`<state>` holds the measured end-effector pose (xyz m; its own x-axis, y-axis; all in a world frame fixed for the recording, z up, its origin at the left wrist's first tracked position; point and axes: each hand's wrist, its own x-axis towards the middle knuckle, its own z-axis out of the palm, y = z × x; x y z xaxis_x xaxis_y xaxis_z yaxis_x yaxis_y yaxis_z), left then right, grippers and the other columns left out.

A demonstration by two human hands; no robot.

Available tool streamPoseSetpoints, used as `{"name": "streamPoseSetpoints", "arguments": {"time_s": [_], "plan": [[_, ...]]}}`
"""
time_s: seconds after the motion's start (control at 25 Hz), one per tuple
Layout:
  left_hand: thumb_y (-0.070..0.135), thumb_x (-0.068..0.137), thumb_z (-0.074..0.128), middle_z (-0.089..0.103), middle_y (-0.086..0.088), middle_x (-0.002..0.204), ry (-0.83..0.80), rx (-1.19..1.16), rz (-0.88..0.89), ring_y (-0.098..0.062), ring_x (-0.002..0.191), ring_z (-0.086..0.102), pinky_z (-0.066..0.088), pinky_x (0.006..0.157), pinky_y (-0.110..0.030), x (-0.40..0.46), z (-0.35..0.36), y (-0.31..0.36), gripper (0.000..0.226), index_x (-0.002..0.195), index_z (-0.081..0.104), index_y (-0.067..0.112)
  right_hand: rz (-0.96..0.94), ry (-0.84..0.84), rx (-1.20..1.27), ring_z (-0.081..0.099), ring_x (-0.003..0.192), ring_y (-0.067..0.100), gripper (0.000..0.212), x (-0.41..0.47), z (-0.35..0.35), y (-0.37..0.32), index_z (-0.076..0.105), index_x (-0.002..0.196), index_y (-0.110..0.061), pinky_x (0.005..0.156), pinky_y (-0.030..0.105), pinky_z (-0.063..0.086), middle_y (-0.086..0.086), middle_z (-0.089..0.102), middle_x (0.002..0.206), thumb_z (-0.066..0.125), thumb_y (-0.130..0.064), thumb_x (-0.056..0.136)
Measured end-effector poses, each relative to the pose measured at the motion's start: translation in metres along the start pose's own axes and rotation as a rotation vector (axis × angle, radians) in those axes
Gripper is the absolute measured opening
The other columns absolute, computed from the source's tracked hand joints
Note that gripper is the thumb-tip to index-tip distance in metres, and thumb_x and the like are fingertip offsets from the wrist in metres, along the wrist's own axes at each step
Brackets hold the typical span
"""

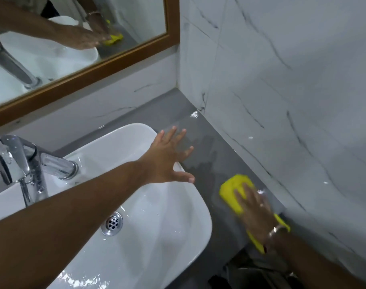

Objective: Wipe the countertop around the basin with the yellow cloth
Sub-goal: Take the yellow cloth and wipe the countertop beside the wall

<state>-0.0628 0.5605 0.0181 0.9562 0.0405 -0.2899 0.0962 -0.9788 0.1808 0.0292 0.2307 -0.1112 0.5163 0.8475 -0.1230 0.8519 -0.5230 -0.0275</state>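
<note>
The yellow cloth (233, 190) lies flat on the grey countertop (207, 140) to the right of the white basin (196, 207), close to the marble wall. My right hand (255, 211) presses down on the cloth with flat fingers and is blurred by motion. My left hand (167, 158) reaches across the basin with its fingers spread, hovering over the basin's right rim and the counter; it holds nothing. The counter strip beyond the cloth looks wet and shiny.
A chrome tap (21, 163) stands at the basin's left end. A wood-framed mirror (107, 61) hangs on the back wall. White marble tiles (282, 101) close off the right side. The drain (112, 223) sits in the basin's middle.
</note>
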Motion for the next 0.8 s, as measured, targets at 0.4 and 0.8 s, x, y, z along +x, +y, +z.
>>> {"name": "streamPoseSetpoints", "arguments": {"time_s": [0.4, 0.8], "plan": [[0.101, 0.052, -0.001, -0.006, -0.012, 0.164, -0.07, 0.121, -0.041, -0.035, 0.149, -0.013, -0.009, 0.117, -0.051, 0.005, 0.0, 0.002, 0.117, 0.15, 0.023, 0.043, -0.146, -0.071, 0.06, 0.046, 0.125, 0.04, 0.069, -0.004, -0.01, -0.009, 0.033, 0.137, -0.027, 0.086, 0.056, 0.05, 0.017, 0.042, 0.144, 0.035, -0.026, 0.067], [0.103, 0.049, 0.008, -0.007, -0.011, 0.164, -0.11, 0.055, -0.092, -0.032, 0.149, -0.013, -0.011, 0.117, -0.051, 0.002, -0.004, 0.006, 0.113, 0.147, 0.026, 0.049, -0.287, 0.01, 0.151, 0.038, 0.128, 0.035, 0.066, -0.006, 0.015, -0.02, 0.033, 0.136, -0.031, 0.09, 0.058, 0.048, 0.011, 0.034, 0.147, 0.037, -0.029, 0.07]]}}
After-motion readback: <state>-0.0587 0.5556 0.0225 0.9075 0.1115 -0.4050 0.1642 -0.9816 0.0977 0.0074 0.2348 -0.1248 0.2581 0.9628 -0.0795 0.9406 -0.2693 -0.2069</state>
